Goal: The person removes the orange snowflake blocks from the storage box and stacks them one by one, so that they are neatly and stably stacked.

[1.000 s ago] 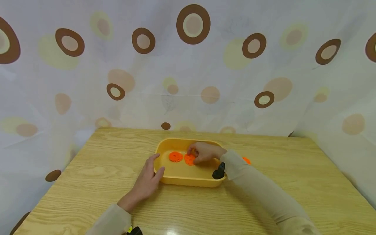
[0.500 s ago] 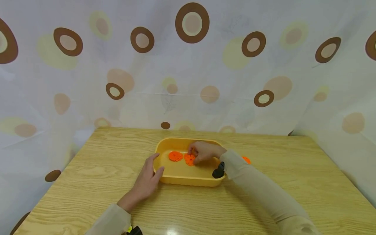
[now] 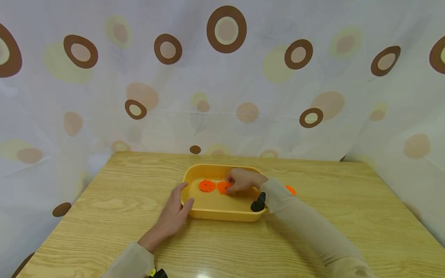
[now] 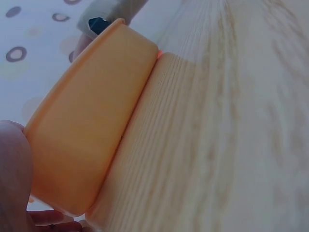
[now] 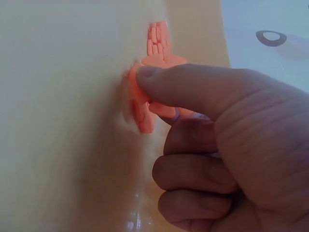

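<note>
A yellow plastic tray point(image 3: 226, 215) stands on the wooden table. My left hand point(image 3: 172, 214) holds its left end, thumb over the front rim; in the left wrist view the fingertips point(image 4: 50, 218) show at the tray's end. Inside the tray, my right hand point(image 3: 242, 180) pinches a scalloped orange disc point(image 3: 223, 188). The right wrist view shows the thumb point(image 5: 178, 87) pressing on that orange piece, the other fingers curled below. Another orange disc point(image 3: 207, 186) lies to its left on the tray floor; seen edge-on, these orange pieces point(image 5: 157, 38) look layered.
A further orange piece point(image 3: 291, 190) lies on the table right of the tray, partly behind the right sleeve point(image 3: 302, 220). The wooden table point(image 3: 87, 216) reaches back to a spotted curtain point(image 3: 222, 127).
My right thumb and fingers have drawn closer together on the orange disc, covering more of it. The left hand and the tray stay in place.
</note>
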A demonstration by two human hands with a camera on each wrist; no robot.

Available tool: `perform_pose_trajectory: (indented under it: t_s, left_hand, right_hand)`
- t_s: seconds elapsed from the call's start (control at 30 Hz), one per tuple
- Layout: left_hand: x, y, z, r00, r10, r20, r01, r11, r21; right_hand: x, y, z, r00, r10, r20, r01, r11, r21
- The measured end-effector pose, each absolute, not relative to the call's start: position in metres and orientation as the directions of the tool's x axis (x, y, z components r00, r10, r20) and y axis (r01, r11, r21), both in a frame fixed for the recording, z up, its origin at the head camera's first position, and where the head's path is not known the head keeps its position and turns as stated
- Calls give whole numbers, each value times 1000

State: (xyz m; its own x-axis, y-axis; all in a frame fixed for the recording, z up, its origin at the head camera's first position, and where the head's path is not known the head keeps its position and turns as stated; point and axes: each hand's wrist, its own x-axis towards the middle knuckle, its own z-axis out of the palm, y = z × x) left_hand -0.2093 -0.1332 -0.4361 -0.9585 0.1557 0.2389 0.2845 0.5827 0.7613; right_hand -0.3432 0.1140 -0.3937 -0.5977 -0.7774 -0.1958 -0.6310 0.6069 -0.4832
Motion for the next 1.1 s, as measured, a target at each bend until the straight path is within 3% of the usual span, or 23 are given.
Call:
perform_pose_trajectory:
  t_s: [0.27, 1.1]
  left_hand:
    - [-209, -134, -436, -958, 160, 236, 285, 576, 766]
    - [-209, -135, -436, -957, 150, 250, 290, 561, 775]
  right_hand:
    - [-343, 117, -394, -590, -787, -182, -596, 576, -559]
    - [-343, 125, -382, -677, -734, -57, -469, 489, -736]
